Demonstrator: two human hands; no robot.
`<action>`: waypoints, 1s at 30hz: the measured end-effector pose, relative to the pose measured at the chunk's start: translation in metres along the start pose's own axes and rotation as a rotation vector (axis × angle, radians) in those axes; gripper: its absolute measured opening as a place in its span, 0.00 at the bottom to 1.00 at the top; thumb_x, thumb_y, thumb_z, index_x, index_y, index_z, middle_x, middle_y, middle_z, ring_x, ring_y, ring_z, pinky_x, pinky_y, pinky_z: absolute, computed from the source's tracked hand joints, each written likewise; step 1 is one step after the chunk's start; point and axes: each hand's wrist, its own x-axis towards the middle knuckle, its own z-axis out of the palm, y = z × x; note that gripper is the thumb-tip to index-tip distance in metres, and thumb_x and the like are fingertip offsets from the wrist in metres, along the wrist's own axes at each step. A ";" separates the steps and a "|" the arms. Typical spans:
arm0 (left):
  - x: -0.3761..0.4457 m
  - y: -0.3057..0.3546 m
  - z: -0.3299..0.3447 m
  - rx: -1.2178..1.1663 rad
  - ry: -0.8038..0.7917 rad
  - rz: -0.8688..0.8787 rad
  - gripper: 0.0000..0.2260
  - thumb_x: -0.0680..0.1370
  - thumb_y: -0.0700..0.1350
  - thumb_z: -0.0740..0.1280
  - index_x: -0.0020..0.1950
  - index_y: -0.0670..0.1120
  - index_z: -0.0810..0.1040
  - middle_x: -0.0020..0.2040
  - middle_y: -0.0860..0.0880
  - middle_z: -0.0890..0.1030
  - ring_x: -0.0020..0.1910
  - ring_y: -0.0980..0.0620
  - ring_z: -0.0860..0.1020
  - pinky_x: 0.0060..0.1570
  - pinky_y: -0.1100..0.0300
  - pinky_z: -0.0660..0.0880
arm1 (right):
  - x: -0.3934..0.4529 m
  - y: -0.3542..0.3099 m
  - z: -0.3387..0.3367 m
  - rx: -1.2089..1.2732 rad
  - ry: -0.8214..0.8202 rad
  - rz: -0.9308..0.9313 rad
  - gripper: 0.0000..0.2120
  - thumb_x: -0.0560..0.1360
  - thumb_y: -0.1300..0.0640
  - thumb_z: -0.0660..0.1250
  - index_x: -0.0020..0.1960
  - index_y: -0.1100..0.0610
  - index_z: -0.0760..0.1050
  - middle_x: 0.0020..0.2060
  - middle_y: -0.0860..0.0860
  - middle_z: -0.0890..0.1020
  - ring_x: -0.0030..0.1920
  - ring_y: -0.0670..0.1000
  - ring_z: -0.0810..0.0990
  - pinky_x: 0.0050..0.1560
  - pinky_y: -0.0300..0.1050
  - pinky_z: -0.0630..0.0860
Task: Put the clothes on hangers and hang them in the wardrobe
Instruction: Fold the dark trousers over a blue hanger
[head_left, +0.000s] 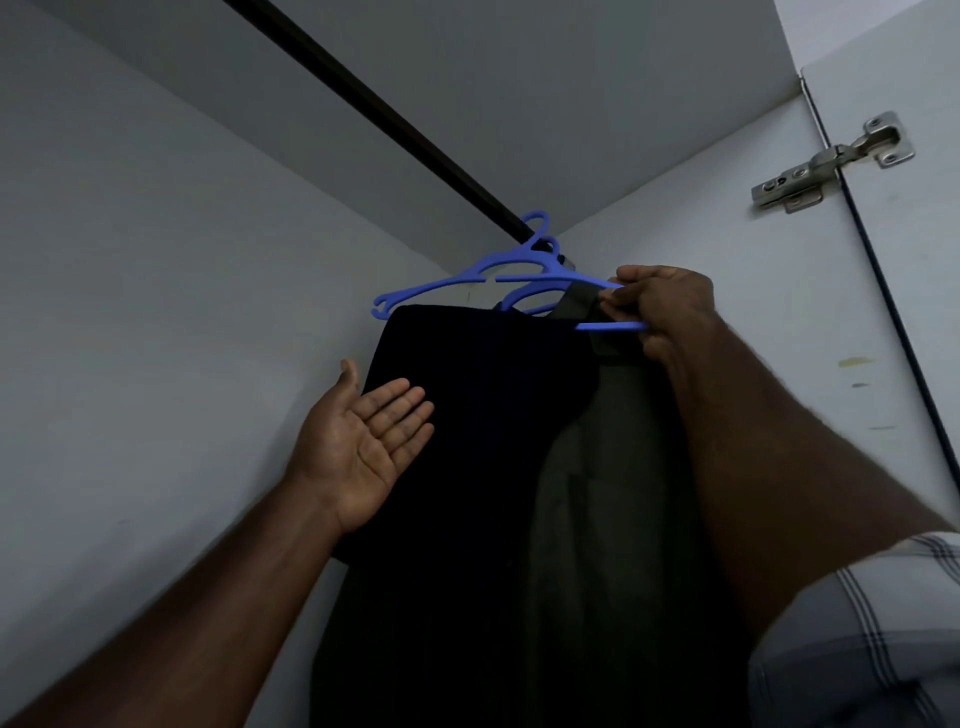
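One head-worn view, tilted upward, close inside the wardrobe corner (156, 260), facing the dark rail (363, 98)

left grip (363, 447) flat, right grip (660, 306) pinching

Inside the wardrobe (156, 260) a rail (363, 98) runs from upper left down toward the back corner; two hangers (467, 273) hook on its far end, one behind the other; two garments (483, 467) hang below them, side by side; left hand (358, 447) lies left of the garments; right hand (660, 306) at the hangers' right end; a hinge (831, 161) sits upper right on the door (909, 312)
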 end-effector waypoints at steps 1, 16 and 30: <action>0.000 -0.001 0.000 -0.002 -0.001 -0.001 0.30 0.80 0.64 0.59 0.67 0.39 0.75 0.63 0.41 0.82 0.62 0.44 0.80 0.60 0.49 0.77 | -0.001 0.001 0.003 -0.015 -0.016 0.005 0.12 0.69 0.77 0.71 0.47 0.63 0.81 0.44 0.59 0.85 0.42 0.56 0.87 0.40 0.42 0.84; -0.005 -0.023 0.004 0.022 0.033 -0.030 0.29 0.81 0.64 0.59 0.66 0.41 0.76 0.64 0.41 0.81 0.62 0.45 0.80 0.57 0.50 0.77 | -0.015 0.020 -0.013 -0.583 -0.045 -0.290 0.22 0.74 0.56 0.75 0.65 0.60 0.75 0.52 0.51 0.79 0.48 0.49 0.80 0.52 0.41 0.79; -0.044 -0.020 0.022 0.389 0.070 0.034 0.29 0.81 0.63 0.59 0.74 0.45 0.72 0.70 0.47 0.76 0.68 0.48 0.75 0.67 0.52 0.72 | -0.080 0.001 -0.019 -0.976 -0.111 -0.293 0.36 0.83 0.58 0.62 0.82 0.59 0.43 0.77 0.62 0.57 0.66 0.58 0.72 0.65 0.46 0.69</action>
